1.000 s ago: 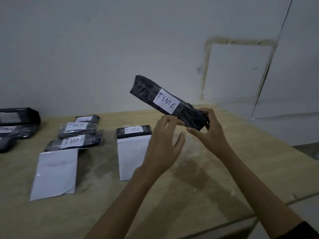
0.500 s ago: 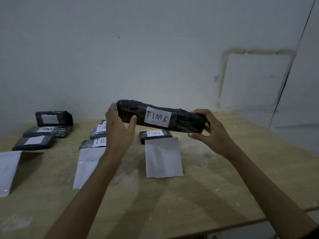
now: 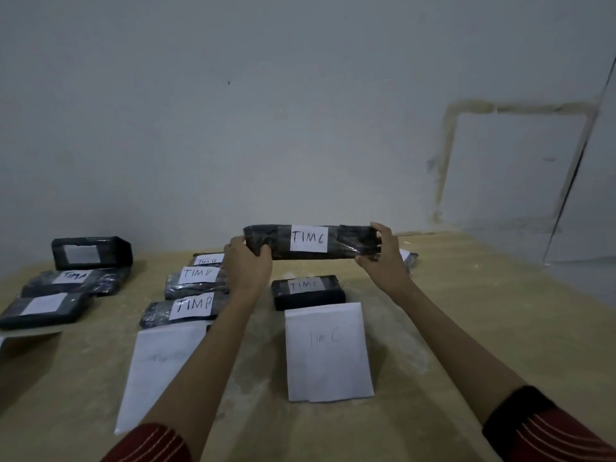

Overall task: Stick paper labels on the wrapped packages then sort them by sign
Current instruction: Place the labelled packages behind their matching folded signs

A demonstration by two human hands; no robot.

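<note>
The pale wooden tabletop carries three white paper sign sheets. The one marked "Tim C" serves as landmark. Above and beyond it, off the tabletop, hangs the long black film-wrapped package labelled "TIM C". The left hand and right hand each curl round one end. It looks light, fairly stiff and slick, so end grips suit it. One shorter black package lies just beyond the sheet, and six further packages lie to its left.
</note>
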